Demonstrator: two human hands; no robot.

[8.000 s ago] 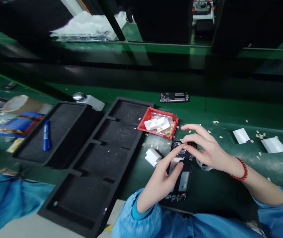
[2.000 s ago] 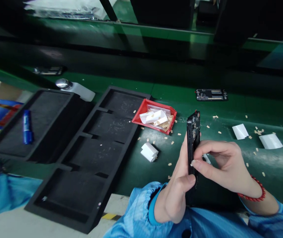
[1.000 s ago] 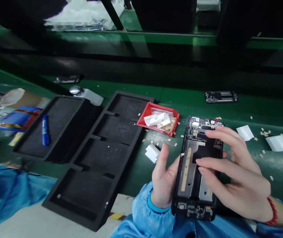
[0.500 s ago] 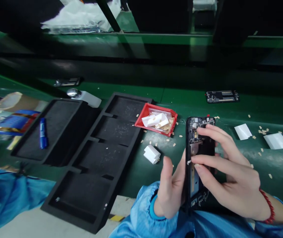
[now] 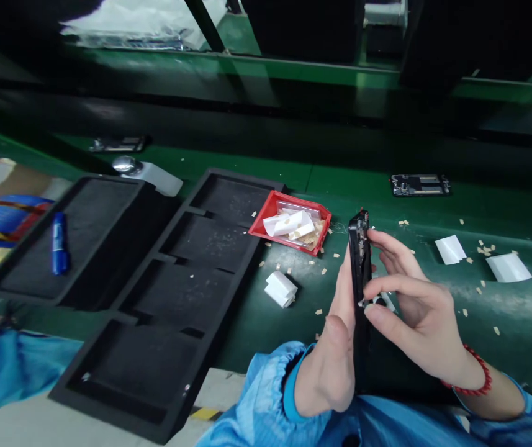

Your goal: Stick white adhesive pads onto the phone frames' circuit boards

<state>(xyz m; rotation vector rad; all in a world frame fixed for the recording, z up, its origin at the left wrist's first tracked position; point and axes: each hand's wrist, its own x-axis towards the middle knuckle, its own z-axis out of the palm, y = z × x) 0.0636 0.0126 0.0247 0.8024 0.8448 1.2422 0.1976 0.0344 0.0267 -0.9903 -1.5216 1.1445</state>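
Observation:
My left hand holds an opened phone upright, its narrow side edge toward me. The fingers go behind the phone and the thumb lies along its left. Some of the exposed parts inside show along the edge. On the phone's other side, my right hand brings thumb and index fingertip together at a small white piece by the lower edge; its kind is too small to tell. Another finger of that hand reaches to the phone's upper part. A red bracelet circles the right wrist.
A red bin with paper scraps stands beside a black compartment tray. White papers and small tan bits lie around. Another opened phone lies at the back. A blue marker rests on a black block. A person's blue sleeve shows at left.
The phone has turned from showing its open inner face to nearly edge-on. My left hand has rotated with it, and my right hand has shifted slightly left, still at its edge.

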